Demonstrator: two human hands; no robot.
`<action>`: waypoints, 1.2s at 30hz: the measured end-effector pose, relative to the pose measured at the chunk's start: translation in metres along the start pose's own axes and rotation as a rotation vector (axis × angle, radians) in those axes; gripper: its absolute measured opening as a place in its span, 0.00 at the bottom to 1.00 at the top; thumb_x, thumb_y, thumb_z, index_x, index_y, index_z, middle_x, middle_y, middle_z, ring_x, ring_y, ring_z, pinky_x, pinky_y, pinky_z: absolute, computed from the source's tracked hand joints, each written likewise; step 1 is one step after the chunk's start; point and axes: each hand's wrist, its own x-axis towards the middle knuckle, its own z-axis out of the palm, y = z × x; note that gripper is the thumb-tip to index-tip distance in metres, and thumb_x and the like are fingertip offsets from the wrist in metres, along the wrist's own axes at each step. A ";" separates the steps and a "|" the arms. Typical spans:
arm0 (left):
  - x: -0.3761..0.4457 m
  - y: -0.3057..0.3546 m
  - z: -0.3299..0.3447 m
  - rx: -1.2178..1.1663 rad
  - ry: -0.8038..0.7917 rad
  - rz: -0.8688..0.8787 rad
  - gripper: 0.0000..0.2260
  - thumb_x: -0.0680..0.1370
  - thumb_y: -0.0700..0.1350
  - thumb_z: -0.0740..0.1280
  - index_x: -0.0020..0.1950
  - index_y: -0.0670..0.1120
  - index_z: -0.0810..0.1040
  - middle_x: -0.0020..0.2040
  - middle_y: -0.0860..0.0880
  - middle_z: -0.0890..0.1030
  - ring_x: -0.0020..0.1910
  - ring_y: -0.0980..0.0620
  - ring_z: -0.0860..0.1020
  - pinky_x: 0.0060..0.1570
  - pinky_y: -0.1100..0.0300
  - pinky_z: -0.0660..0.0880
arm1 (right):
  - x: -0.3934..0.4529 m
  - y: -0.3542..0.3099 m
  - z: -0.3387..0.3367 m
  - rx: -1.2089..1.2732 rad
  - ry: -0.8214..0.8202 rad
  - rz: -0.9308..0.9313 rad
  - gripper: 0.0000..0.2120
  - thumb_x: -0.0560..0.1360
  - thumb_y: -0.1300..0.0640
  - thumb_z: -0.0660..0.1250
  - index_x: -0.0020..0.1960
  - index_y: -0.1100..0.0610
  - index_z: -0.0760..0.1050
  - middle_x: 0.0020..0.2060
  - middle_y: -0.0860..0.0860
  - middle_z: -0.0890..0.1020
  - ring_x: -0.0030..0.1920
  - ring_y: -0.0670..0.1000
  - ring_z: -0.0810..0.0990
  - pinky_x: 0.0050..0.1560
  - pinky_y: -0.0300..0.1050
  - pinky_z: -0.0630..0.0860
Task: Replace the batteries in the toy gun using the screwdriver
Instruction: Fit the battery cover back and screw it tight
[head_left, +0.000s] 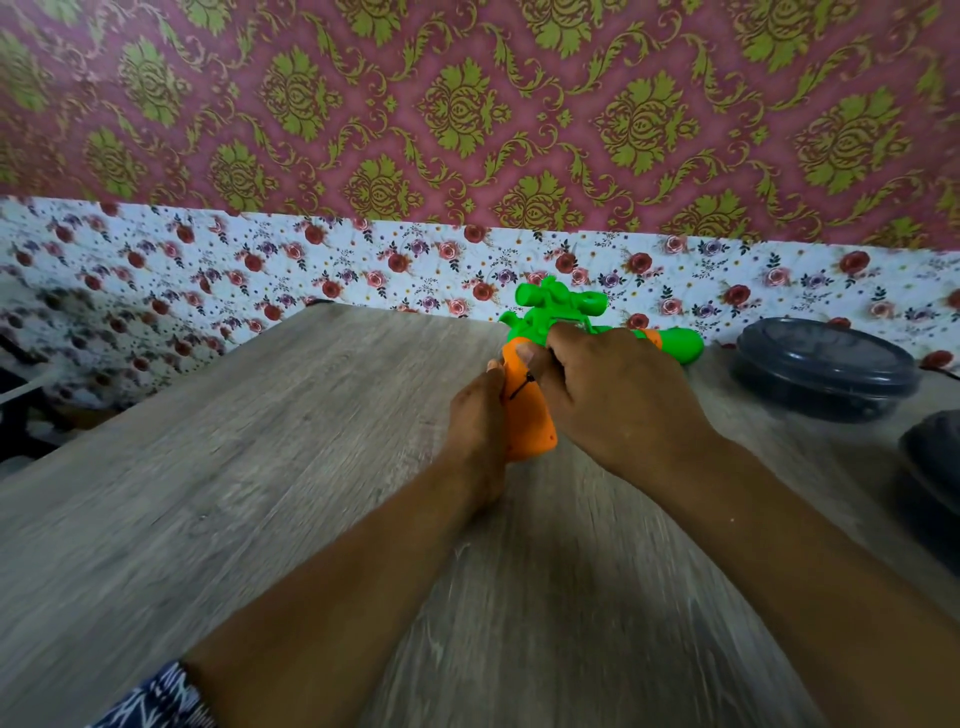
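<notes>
A toy gun (532, 415) with a green body, a green scope and an orange grip lies on the wooden table (260, 467) near its far edge. My left hand (480, 421) grips the orange handle from the left side. My right hand (618, 395) curls over the gun's middle, with its thumb on the top of the orange grip. A thin dark tip, possibly the screwdriver (522, 387), pokes out beside that thumb against the orange plastic; the rest of it is hidden under my fingers. No batteries are visible.
A dark round lidded container (826, 366) stands at the far right of the table, and part of another dark object (935, 457) shows at the right edge. A floral-papered wall runs behind the table. The frame is slightly blurred.
</notes>
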 end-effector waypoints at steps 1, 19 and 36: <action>-0.001 0.001 0.000 -0.007 0.004 -0.002 0.18 0.81 0.52 0.55 0.65 0.45 0.74 0.61 0.41 0.79 0.59 0.42 0.78 0.58 0.46 0.74 | 0.000 0.000 -0.002 -0.019 -0.020 -0.003 0.14 0.80 0.44 0.50 0.42 0.53 0.59 0.34 0.52 0.68 0.37 0.54 0.67 0.33 0.45 0.58; -0.010 0.008 0.000 -0.029 -0.005 -0.056 0.17 0.82 0.49 0.53 0.65 0.43 0.72 0.50 0.44 0.80 0.45 0.48 0.78 0.48 0.55 0.75 | 0.006 0.007 0.009 0.160 -0.121 -0.102 0.06 0.76 0.60 0.61 0.45 0.52 0.65 0.37 0.51 0.75 0.39 0.54 0.73 0.38 0.48 0.69; -0.007 0.004 0.000 -0.040 -0.018 -0.046 0.15 0.82 0.49 0.53 0.60 0.45 0.74 0.40 0.46 0.79 0.37 0.49 0.77 0.39 0.57 0.74 | 0.003 0.003 -0.003 -0.206 -0.243 -0.059 0.18 0.80 0.45 0.51 0.56 0.59 0.69 0.48 0.59 0.79 0.50 0.61 0.78 0.40 0.47 0.65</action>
